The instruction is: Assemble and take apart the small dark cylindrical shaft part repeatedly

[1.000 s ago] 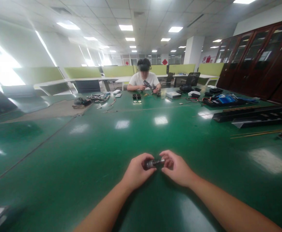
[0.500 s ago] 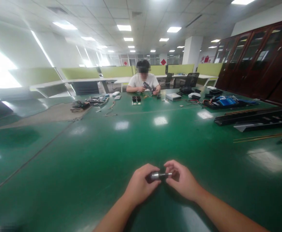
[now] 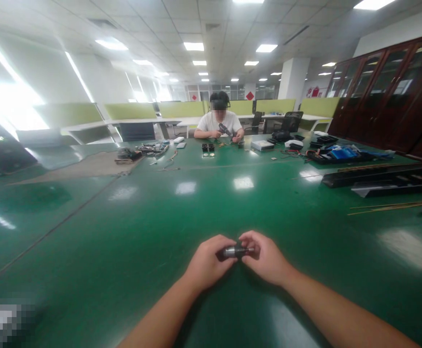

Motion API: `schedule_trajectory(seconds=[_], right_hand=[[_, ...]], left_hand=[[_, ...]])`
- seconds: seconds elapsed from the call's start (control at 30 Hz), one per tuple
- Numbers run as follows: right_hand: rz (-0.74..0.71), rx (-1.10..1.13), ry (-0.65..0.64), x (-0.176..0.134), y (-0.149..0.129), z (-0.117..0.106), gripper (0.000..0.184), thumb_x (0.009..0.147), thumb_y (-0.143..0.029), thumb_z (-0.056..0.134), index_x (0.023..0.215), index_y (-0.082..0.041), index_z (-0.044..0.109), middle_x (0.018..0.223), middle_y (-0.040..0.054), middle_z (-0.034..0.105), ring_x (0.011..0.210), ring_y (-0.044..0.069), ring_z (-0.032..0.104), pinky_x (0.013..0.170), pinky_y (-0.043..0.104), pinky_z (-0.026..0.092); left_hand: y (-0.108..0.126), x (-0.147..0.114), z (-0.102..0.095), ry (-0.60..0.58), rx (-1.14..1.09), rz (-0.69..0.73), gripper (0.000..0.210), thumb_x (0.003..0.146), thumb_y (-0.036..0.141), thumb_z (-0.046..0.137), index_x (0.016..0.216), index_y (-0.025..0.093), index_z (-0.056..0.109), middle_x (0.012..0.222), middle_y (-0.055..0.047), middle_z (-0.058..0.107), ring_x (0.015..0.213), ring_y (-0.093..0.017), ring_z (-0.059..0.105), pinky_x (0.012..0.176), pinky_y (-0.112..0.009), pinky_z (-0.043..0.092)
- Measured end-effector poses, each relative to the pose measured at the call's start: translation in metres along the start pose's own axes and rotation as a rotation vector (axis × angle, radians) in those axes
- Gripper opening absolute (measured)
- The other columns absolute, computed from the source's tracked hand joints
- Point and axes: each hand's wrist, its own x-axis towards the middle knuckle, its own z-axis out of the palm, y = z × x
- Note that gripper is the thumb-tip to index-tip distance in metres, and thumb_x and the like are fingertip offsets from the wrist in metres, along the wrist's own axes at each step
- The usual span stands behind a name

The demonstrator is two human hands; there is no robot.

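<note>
My left hand [image 3: 211, 258] is closed around a small silver-and-black cylinder [image 3: 232, 252] with a thin tip pointing right. Its thumb and fingers grip the thicker end, and the palm hides the back part. My right hand [image 3: 267, 257] is curved around the thin tip, with thumb and index finger apart. Whether its inner fingers touch the tip, I cannot tell. Both hands are low over the near part of the green table [image 3: 153, 217], their fingertips close together.
Across the table a person [image 3: 218, 123] holds a dark drill-like tool [image 3: 225, 129]. Small black parts [image 3: 208, 147] and a white box [image 3: 262, 145] lie before them. Long black rails [image 3: 385, 176], thin rods [image 3: 388, 208] and a tray with blue material [image 3: 341, 152] are at right. Cardboard [image 3: 77, 166] lies at left.
My right hand has come nearer to my left, and the thin tip now sits further in between its fingers. The view has shifted slightly.
</note>
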Motion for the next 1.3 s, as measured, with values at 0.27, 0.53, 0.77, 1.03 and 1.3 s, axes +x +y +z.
schedule_trajectory(seconds=[0.27,0.53,0.77,1.03,1.3], right_hand=[[-0.070,-0.132,0.027,0.001,-0.007,0.001,0.031,0.070,-0.009,0.065,0.098,-0.021,0.067,0.093,0.0038,0.067,0.086,0.020,0.062,0.076,0.031,0.049],[-0.061,-0.146,-0.001,0.000,-0.015,-0.001,0.014,0.076,-0.019,0.072,0.089,-0.022,0.073,0.087,0.0043,0.068,0.079,0.020,0.062,0.070,0.030,0.047],[-0.025,-0.125,-0.017,0.000,-0.012,-0.003,0.011,0.077,-0.021,0.073,0.087,-0.021,0.073,0.089,0.0048,0.068,0.084,0.021,0.063,0.074,0.031,0.049],[-0.011,-0.126,-0.011,0.001,-0.016,-0.004,0.011,0.075,-0.017,0.071,0.087,-0.020,0.071,0.090,0.0043,0.069,0.083,0.020,0.064,0.075,0.030,0.050],[0.013,-0.073,-0.022,0.001,-0.014,-0.003,0.010,0.075,-0.020,0.071,0.084,-0.018,0.068,0.086,0.0029,0.069,0.079,0.019,0.064,0.072,0.028,0.050]], left_hand=[[-0.005,-0.002,0.003,0.040,0.012,-0.074,0.033,0.076,0.017,0.069,0.108,0.023,0.068,0.103,-0.005,0.071,0.093,-0.020,0.066,0.085,-0.032,0.051],[-0.006,-0.002,0.003,0.044,-0.001,-0.083,0.017,0.077,0.018,0.070,0.094,0.021,0.069,0.090,-0.002,0.070,0.082,-0.017,0.065,0.075,-0.027,0.049],[-0.005,-0.004,0.004,0.022,-0.003,-0.016,0.014,0.082,0.023,0.069,0.095,0.021,0.068,0.091,-0.003,0.069,0.084,-0.017,0.063,0.077,-0.027,0.048],[-0.002,-0.003,0.003,0.041,0.000,-0.031,0.013,0.081,0.022,0.069,0.093,0.020,0.068,0.090,-0.003,0.069,0.083,-0.017,0.063,0.076,-0.027,0.048],[-0.004,-0.004,0.004,0.045,0.026,-0.006,0.015,0.080,0.022,0.069,0.095,0.021,0.068,0.089,-0.003,0.068,0.082,-0.017,0.062,0.076,-0.028,0.047]])
